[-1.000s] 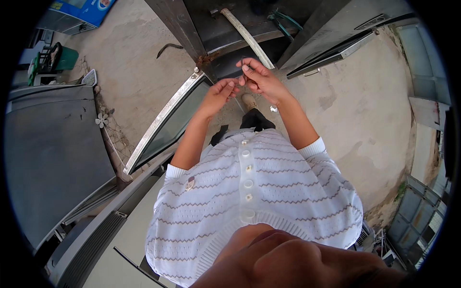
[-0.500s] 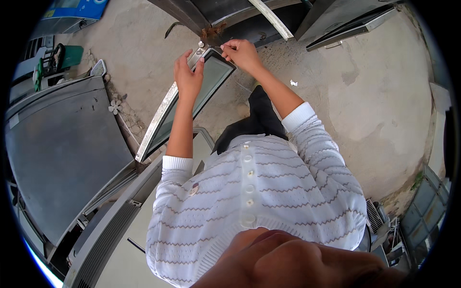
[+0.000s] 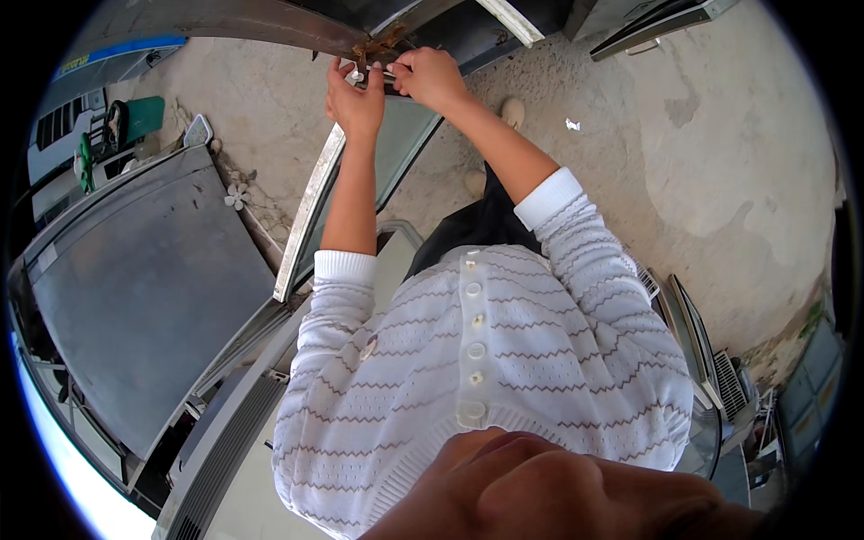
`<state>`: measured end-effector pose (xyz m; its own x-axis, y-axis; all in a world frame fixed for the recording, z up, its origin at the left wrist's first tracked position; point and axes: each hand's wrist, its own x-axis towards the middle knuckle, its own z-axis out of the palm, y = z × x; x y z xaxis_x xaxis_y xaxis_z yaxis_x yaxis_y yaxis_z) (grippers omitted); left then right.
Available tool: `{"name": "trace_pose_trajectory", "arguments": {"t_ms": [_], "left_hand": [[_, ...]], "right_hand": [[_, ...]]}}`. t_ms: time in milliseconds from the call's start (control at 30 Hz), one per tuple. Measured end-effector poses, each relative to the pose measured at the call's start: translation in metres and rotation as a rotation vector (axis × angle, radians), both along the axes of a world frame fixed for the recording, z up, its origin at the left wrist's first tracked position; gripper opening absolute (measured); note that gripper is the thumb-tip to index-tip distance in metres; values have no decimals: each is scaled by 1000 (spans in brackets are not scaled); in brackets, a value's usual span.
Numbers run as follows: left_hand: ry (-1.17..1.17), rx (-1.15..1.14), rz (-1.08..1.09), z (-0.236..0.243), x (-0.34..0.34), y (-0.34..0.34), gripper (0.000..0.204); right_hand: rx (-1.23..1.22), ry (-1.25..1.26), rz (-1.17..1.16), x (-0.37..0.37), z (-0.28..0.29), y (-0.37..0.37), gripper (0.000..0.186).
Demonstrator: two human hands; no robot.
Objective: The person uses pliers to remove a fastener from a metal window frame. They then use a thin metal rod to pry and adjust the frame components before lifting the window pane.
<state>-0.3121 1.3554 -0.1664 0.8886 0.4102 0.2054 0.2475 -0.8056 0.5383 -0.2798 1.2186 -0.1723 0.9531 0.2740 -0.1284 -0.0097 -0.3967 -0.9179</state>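
Observation:
A framed glass door (image 3: 309, 216), with a worn white edge and a greenish pane, stands tilted in front of me. My left hand (image 3: 356, 103) is curled round its far end, thumb and fingers on either side of a small metal fitting (image 3: 358, 77). Just to the right, my right hand (image 3: 430, 79) pinches at the same corner, its fingertips closed together. Whatever lies between those fingertips is too small to make out. Close beyond both hands is the dark metal cabinet frame (image 3: 297, 30) with a rusty brown patch (image 3: 385, 41).
At left lies a large grey metal panel (image 3: 148, 288), with a white fan blade (image 3: 237, 196) beside it. A pale strip (image 3: 510, 20) juts from the cabinet. Another door panel (image 3: 661, 31) is at the far right. Scrap racks (image 3: 729, 382) stand at lower right on the concrete.
Both hands and the door's far end have come closer to the rusty part of the cabinet frame. My left hand's fingers have moved from beside the door edge to its end fitting.

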Motion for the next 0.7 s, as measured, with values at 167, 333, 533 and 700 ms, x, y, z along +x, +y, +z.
{"name": "trace_pose_trajectory", "arguments": {"t_ms": [167, 333, 533, 700], "left_hand": [[30, -44, 42, 2, 3, -7, 68], [55, -93, 70, -6, 5, -2, 66], [104, -82, 99, -6, 8, -2, 65], [99, -68, 115, -11, 8, 0, 65]], "right_hand": [[19, -51, -34, 4, -7, 3, 23], [-9, -55, -30, 5, -3, 7, 24], [-30, 0, 1, 6, -1, 5, 25], [-24, 29, 40, 9, 7, 3, 26]]}}
